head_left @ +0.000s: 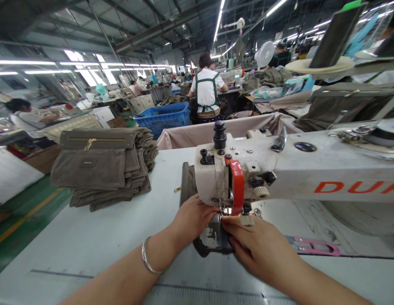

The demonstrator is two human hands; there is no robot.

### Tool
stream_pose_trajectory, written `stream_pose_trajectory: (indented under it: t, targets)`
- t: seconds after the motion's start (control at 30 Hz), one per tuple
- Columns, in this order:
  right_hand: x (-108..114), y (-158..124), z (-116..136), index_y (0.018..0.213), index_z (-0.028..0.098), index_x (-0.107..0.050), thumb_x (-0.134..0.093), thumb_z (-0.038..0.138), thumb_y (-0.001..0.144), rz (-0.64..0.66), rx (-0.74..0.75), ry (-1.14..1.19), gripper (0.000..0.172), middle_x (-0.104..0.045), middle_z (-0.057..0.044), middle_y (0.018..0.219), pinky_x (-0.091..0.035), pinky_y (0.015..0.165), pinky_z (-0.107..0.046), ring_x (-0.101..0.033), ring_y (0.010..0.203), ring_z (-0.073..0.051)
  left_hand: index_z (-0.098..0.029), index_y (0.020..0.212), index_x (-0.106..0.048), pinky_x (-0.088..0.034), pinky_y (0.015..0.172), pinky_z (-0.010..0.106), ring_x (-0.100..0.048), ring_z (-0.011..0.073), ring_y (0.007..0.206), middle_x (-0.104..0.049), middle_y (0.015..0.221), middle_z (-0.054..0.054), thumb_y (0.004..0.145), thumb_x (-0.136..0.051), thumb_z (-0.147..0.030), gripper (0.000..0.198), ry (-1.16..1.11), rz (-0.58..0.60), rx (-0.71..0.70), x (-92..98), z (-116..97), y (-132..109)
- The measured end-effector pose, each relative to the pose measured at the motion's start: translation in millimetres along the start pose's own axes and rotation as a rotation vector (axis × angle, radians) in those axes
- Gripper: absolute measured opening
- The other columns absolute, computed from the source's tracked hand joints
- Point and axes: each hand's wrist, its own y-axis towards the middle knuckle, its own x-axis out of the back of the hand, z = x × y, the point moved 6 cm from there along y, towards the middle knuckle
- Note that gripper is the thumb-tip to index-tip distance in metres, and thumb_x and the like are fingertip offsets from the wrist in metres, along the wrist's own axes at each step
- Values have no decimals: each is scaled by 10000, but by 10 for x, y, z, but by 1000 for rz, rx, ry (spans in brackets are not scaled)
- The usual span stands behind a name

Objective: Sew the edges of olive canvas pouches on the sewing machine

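A white sewing machine with an orange guard stands in front of me. Under its head lies an olive-brown zippered fabric piece, its zipper pull sticking out on the left. My left hand, a silver bangle on its wrist, is closed with its fingertips on the work beside the presser foot. From the other side my right hand pinches close to the needle, a strip of tape round one finger. The fabric between the fingertips is mostly hidden by the hands and the machine head.
A stack of olive-brown zippered fabric panels sits on the left of the white table. Pink-handled thread snips lie right of my right hand. Beyond are a cloth-lined bin, a blue basket and a seated co-worker.
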Motion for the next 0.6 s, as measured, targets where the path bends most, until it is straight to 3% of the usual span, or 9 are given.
stream_pose_trajectory:
  t: [0.3, 0.47, 0.6]
  targets:
    - [6, 6, -20, 1153, 185, -643, -474, 156, 892, 12, -13, 41, 313, -654, -86, 1133, -485, 930, -429, -583, 1058, -250, -195, 967, -725, -513, 910, 372, -640, 232, 1017, -731, 999, 44, 890, -580, -124, 178, -7, 25, 57, -17, 15, 17]
    - [56, -11, -47, 1064, 224, -672, -467, 172, 909, 21, -17, 121, 262, -671, -55, 1014, -489, 871, -375, -591, 989, -217, -171, 913, -708, -538, 840, 366, -656, 224, 879, -715, 885, 45, 875, -599, -133, 122, -12, 104, 117, 114, -279, -55]
    - [91, -23, -62, 1004, 224, -675, -471, 172, 907, 36, -21, 118, 232, -671, -58, 986, -490, 803, -357, -593, 938, -214, -165, 994, -682, -527, 906, 385, -618, 222, 960, -665, 997, 57, 855, -635, -138, 148, -110, 215, 189, 129, -481, -216]
